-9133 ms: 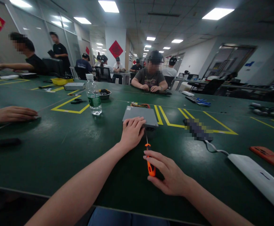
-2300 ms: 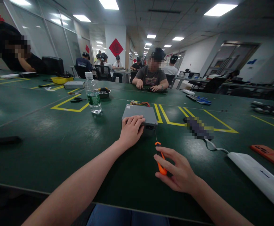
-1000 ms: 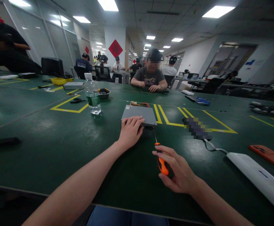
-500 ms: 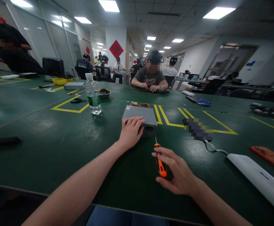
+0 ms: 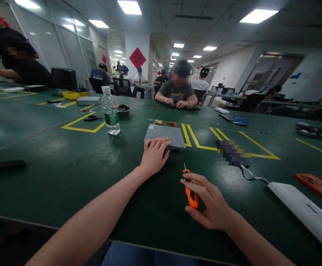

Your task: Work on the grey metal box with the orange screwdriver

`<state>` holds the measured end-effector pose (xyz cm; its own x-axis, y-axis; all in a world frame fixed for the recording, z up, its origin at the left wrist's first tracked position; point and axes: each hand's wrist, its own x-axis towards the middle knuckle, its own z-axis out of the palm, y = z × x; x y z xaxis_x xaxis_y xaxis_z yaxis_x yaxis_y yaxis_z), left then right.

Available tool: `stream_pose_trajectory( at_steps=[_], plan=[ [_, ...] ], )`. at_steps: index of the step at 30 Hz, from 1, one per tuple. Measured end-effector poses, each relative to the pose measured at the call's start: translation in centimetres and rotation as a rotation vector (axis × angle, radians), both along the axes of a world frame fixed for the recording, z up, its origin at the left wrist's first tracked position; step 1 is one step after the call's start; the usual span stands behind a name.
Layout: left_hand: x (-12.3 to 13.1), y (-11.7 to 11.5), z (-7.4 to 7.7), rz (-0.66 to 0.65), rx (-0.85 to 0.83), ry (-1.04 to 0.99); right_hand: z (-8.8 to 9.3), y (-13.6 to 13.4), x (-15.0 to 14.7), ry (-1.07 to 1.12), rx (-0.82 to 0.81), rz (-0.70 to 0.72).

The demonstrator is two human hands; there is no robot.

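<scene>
A grey metal computer power supply (image 5: 168, 135) lies on the green table, with its socket side facing me. My left hand (image 5: 154, 153) grips its near left corner, the fingers across the top and the thumb down by the front face. In my right hand (image 5: 205, 199) is an orange and black screwdriver (image 5: 192, 197), held between the fingertips and thumb. Its thin shaft points up and away, with the tip at the right end of the power supply's near side. The exact contact of the tip is too small to make out.
A water bottle (image 5: 111, 114) stands left of the power supply, with a metal bowl (image 5: 124, 111) behind it. On the right lie a white power bank (image 5: 302, 214) with a cable and an orange phone (image 5: 320, 187). A person (image 5: 176, 88) sits across the table.
The screwdriver's handle has turned slightly in my right fingers, showing more orange. My left hand stays on the power supply. The whole view has shifted a little.
</scene>
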<state>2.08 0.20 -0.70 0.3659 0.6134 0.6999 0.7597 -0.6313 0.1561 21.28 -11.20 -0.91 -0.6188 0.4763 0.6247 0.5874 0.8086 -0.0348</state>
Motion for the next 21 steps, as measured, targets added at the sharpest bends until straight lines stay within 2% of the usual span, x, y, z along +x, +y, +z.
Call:
stream_pose_trajectory(
  at_steps=[5, 13, 21],
  plan=[
    [0.00, 0.03, -0.01, -0.006, -0.004, -0.007, 0.31, -0.07, -0.25, -0.092, 0.073, -0.041],
    [-0.01, 0.06, -0.03, -0.011, -0.005, -0.005, 0.30, -0.14, -0.21, -0.037, 0.036, -0.033],
    [0.00, 0.11, -0.07, -0.012, 0.002, -0.009, -0.11, -0.10, -0.29, -0.040, 0.076, -0.037]
  ],
)
